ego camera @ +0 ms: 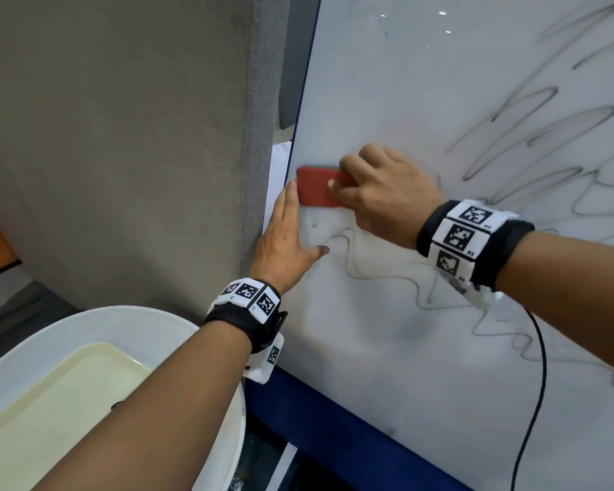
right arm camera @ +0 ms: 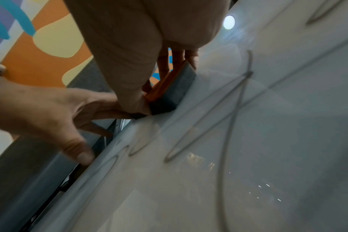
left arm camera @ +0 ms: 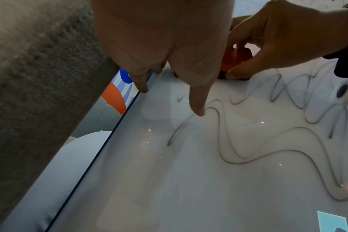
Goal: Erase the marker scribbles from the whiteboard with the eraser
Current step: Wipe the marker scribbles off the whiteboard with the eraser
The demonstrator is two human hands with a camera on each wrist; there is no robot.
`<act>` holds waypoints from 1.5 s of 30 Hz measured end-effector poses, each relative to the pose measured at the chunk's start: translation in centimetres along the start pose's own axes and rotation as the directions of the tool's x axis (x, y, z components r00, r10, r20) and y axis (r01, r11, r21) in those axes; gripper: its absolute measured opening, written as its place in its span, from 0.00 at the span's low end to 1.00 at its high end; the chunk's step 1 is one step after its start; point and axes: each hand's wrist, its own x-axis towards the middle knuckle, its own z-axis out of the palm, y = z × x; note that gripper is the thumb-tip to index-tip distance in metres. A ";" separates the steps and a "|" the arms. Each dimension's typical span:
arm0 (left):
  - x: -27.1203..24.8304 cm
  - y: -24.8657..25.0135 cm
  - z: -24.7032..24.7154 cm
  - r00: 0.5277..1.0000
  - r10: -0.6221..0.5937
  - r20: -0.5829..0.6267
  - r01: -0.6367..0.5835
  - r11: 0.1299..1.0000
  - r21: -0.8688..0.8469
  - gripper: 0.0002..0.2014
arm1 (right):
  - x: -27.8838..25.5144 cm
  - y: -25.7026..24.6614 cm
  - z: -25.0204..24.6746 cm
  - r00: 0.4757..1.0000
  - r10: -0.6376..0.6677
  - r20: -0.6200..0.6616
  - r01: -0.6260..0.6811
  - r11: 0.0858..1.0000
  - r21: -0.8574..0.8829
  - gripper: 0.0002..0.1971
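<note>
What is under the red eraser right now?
The eraser, held by the right hand, presses its grey felt against the whiteboard. Whether any scribbles lie beneath it cannot be seen; the pad covers that patch.

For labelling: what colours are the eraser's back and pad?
Eraser: orange-red back, grey pad; right wrist view shows both.

Your whiteboard (ego camera: 387, 349) stands tilted with a dark blue frame along its left and bottom edges. The red eraser (ego camera: 316, 187) is pressed flat against it near the left edge, grey pad down. Grey marker scribbles (ego camera: 532, 143) loop across the right side and run below the eraser. Your left hand (ego camera: 284, 239) lies flat on the board's left edge, thumb on the surface.
</note>
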 end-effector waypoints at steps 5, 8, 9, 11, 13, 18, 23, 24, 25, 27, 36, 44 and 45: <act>0.0 0.0 0.0 1.000 -0.010 0.001 0.010 1.000 -0.006 0.60 | -0.6 -1.6 0.4 0.999 0.032 0.018 -0.032 0.999 0.005 0.16; 0.0 0.0 0.0 1.000 -0.021 0.020 0.021 1.000 0.004 0.60 | -1.0 -2.6 0.7 0.995 -0.052 0.088 0.046 0.996 0.075 0.28; 0.0 0.0 -0.1 0.999 -0.023 0.022 0.023 1.000 0.006 0.60 | -0.8 -2.3 0.7 0.993 -0.070 0.091 0.065 0.996 0.062 0.27; 0.0 0.1 -0.1 1.000 -0.022 0.019 0.022 1.000 0.009 0.60 | -0.2 -1.5 0.4 0.992 -0.074 0.100 0.073 0.997 0.018 0.17; 0.0 0.1 -0.1 1.000 -0.025 0.008 0.025 1.000 -0.004 0.61 | 0.2 -0.8 0.2 0.996 -0.042 0.084 0.044 0.999 -0.018 0.15; 0.0 -0.1 0.1 1.000 -0.013 0.007 0.013 1.000 0.006 0.62 | -0.8 -3.0 1.1 0.996 -0.037 0.087 0.036 0.999 0.014 0.14; -0.1 0.1 0.1 1.000 -0.004 0.011 0.004 1.000 0.025 0.61 | -0.1 -2.3 0.6 0.985 -0.107 0.133 0.104 0.994 0.030 0.11; 0.0 0.1 0.1 1.000 -0.003 0.008 0.003 1.000 0.022 0.62 | 0.2 -1.8 0.4 0.989 -0.098 0.114 0.095 0.995 0.033 0.12; 0.0 0.1 0.1 1.000 -0.006 0.005 0.005 1.000 0.019 0.62 | 0.3 -1.4 0.3 0.993 -0.079 0.090 0.076 0.997 0.033 0.13; 0.0 0.1 0.1 1.000 -0.013 0.001 0.013 1.000 0.015 0.62 | 0.2 -1.6 0.4 0.998 -0.030 0.059 0.028 0.999 0.035 0.14; -0.3 -0.6 1.5 1.000 0.023 0.017 -0.025 0.991 0.133 0.64 | -1.4 -0.5 0.4 0.995 -0.058 0.079 0.058 0.998 -0.004 0.16; -1.7 -1.2 4.0 0.999 -0.016 0.032 0.010 0.980 0.198 0.70 | -2.6 -1.3 0.6 0.998 0.062 -0.003 -0.061 0.998 0.028 0.18; -1.9 -1.1 4.3 0.999 -0.022 0.035 0.014 0.980 0.200 0.71 | -2.6 -1.1 0.5 0.999 0.036 -0.002 -0.036 0.999 0.020 0.19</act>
